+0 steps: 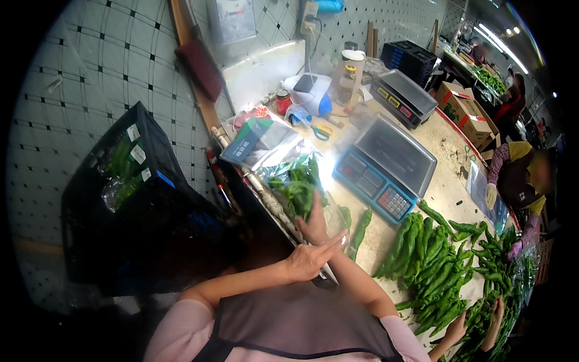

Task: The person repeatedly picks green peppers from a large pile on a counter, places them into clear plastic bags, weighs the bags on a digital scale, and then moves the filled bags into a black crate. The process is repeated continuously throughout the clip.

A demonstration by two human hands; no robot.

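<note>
A clear plastic bag [334, 212] lies at the table's near left edge with a bunch of green peppers [296, 185] inside. My right hand [313, 228] reaches into its mouth, thumb and fingers against the near end of the bunch. Whether it grips them is hard to tell. Crossing over my right forearm, my left hand [307, 261] has its fingertips on the bag's open edge. A single long green pepper [361, 228] rests just right of the bag. Beyond it sits a blue digital scale [373, 181] with a bare metal pan.
Heaped green peppers [429, 262] cover the table's right side, where another person's hands [457, 328] work. A gloved co-worker [520, 181] stands opposite. Black crates [131, 181] holding bagged peppers stand left. Scissors [321, 132], a red can [283, 102] and a second scale [405, 97] lie farther back.
</note>
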